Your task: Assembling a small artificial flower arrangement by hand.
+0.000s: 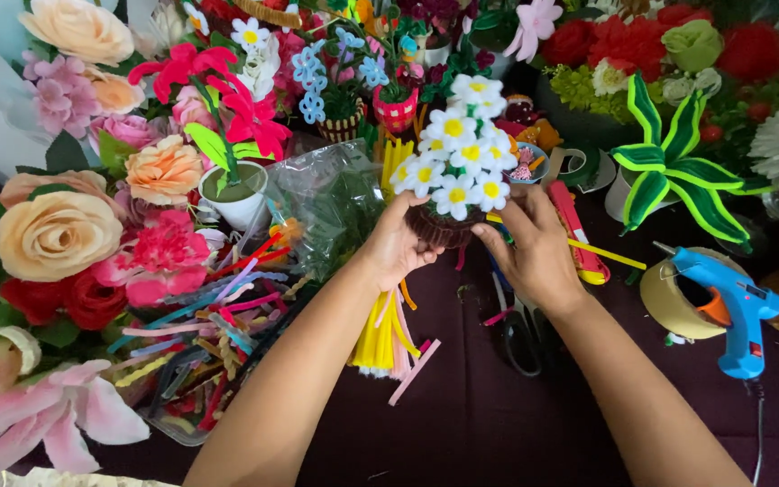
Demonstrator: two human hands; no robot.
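Daisies, white with yellow centres, stand as a bunch in a small dark woven pot [439, 227] held above the dark-covered table [498, 424], centre of view. Long axis upright, blooms pointing away from the wrists. Left hand [396, 245] cups the pot's left side, fingers curled closed around it, gripping. Right hand [534, 248] meets the pot from the right, fingers partly spread, tips touching the rim beneath the flowers; a full grip cannot be confirmed. Both hands equally close. Yellow pipe cleaners [379, 338] lie below the left wrist. Blue glue gun [734, 311] rests well apart, right.
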